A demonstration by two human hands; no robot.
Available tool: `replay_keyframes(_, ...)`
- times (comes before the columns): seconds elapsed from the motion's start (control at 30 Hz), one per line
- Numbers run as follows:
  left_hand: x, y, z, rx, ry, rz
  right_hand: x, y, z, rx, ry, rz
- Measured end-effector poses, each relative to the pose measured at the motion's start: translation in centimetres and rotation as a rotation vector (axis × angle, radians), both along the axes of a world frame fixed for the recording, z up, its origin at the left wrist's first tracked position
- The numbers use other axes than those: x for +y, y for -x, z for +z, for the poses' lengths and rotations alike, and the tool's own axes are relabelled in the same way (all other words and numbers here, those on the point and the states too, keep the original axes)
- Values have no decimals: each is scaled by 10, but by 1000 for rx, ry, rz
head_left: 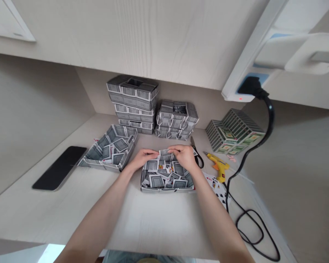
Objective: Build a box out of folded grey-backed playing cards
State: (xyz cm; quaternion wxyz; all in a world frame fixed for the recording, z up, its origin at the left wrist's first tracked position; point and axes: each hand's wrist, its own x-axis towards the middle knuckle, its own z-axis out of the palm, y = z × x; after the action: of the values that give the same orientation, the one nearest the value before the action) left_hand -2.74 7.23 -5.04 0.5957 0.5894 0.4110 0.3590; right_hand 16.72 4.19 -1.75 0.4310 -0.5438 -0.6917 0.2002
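A shallow tray made of folded playing cards (166, 179) lies on the pale desk in front of me. My left hand (142, 157) pinches the far rim of this tray near its left corner, fingers closed on the card edge. My right hand (184, 156) grips the same far rim toward the right, fingers curled over it. Both forearms reach in from the bottom of the view.
A second card tray (109, 149) sits to the left, a black phone (59, 167) beyond it. Stacked card trays (133, 104) (176, 119) stand at the back. Packs of cards (233, 131), a yellow glue gun (218, 166), scissors (197, 155), loose cards (216, 184) and a black cable (246, 219) lie to the right.
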Motion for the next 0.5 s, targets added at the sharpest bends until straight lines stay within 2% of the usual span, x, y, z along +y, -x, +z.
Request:
replay_keyframes(0.33,1,-1,-3,-2,-7,-1,-1,0,-6,44,1,-8)
replay_keyframes(0.5,1,0,-3,4,3,13,-4,1,-3,4,-37,0)
